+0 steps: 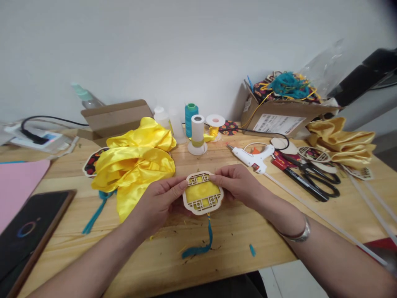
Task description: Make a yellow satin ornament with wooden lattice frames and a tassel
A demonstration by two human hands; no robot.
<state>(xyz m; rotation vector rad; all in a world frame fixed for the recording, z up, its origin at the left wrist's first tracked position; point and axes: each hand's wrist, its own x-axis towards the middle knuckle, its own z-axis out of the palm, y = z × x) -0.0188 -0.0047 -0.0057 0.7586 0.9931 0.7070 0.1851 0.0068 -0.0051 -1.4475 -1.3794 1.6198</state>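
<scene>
Between my two hands is a wooden lattice ornament with yellow fabric showing inside its frame. My left hand grips its left edge, thumb on the front face and fingers behind, mostly hidden. On the opposite side my right hand pinches the upper right edge, its thumb also on the front. A teal tassel hangs from the ornament's bottom on a yellow cord and trails over the wooden table. Left of my left hand lies a heap of glossy yellow fabric, partly over a dark patterned ornament.
A white glue gun, red-black marker and black scissors lie at right. Behind stand teal thread, a ribbon spool and a cardboard box of ornaments. A phone lies at left, gold fabric far right.
</scene>
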